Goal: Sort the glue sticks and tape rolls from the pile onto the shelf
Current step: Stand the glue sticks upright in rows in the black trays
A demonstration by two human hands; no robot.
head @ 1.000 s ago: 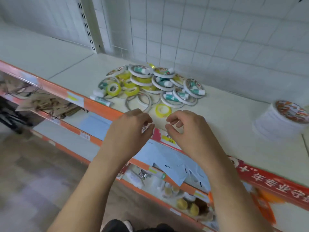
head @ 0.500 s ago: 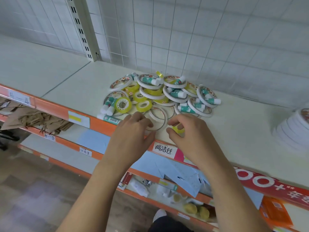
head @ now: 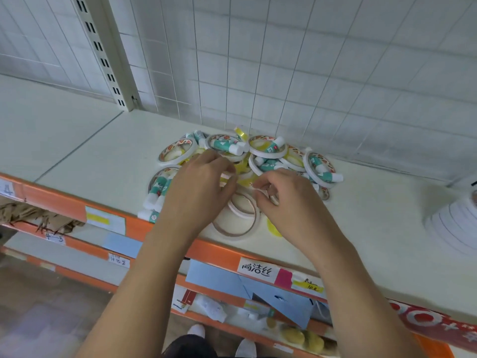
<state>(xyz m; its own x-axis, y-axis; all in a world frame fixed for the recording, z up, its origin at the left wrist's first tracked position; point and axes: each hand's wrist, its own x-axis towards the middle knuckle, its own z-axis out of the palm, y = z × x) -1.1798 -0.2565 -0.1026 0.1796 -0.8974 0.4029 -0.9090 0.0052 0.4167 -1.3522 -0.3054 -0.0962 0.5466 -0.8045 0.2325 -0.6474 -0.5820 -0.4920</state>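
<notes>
**Both hands in the pile at the shelf's front edge**

White wire grid (head: 309,73) backs a pale shelf (head: 103,156), with a slotted upright post (head: 103,52) at the left and an orange rail (head: 51,200) along the front. A handwritten label (head: 256,270) is stuck on the rail below the hands.

At the middle of the shelf lies the pile (head: 268,151) — flat tape rolls (head: 175,153) with white rims and printed cores, overlapping one another, and green-and-white glue sticks (head: 225,146) lying across or inside them. Small yellow rolls show between the white ones. Two more glue sticks (head: 157,189) lie inside a roll at the pile's left edge, just beside the left wrist. Nearest the rail, two large pale rings (head: 240,228) overlap, and a yellow roll (head: 273,228) peeks out from under the right wrist.

The left hand (head: 198,187) lies palm down over the near left part of the pile, fingers curled, tips on the rolls at the centre. The right hand (head: 289,200) faces it from the other side, fingers bent, tips close to the left hand's over the pale rings. Whether either hand actually grips a roll — I cannot tell, since the fingers hide what is beneath.

Well apart at the right, a stack of white rolls (head: 454,223) stands on the shelf.
</notes>
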